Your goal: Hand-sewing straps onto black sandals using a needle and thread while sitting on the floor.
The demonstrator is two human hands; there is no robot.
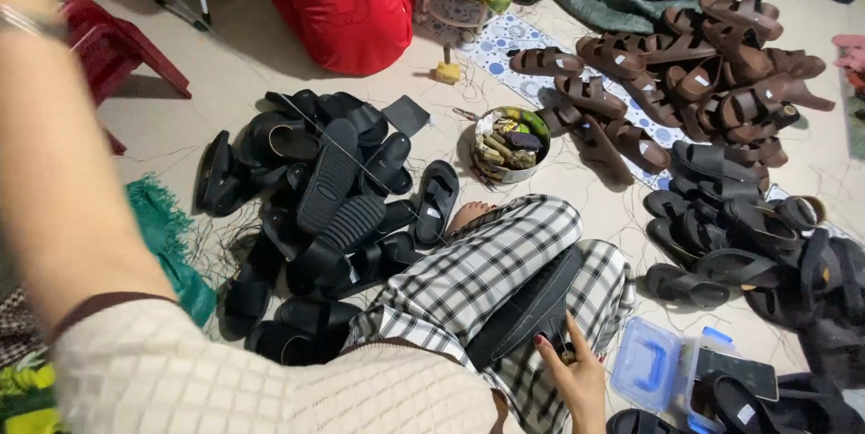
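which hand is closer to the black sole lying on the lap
Right. The right hand touches the lower end of the black sole on the lap; the left arm is raised far to its left, hand out of frame.

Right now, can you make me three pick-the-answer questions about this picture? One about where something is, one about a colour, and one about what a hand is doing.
1. Where is the round tin bowl?
A. on the floor between the black and brown sandal piles
B. on the red stool
C. on the person's lap

2. What colour is the big bag at the top?
A. blue
B. red
C. yellow

3. What is the right hand doing?
A. resting flat on the floor
B. holding the tin bowl
C. touching the black sole on the lap

Answers:
1 A, it sits on the tiles with black sandals on one side and brown sandals on the other.
2 B, it is plainly red.
3 C, its fingers meet the sole's end over the checked trousers.
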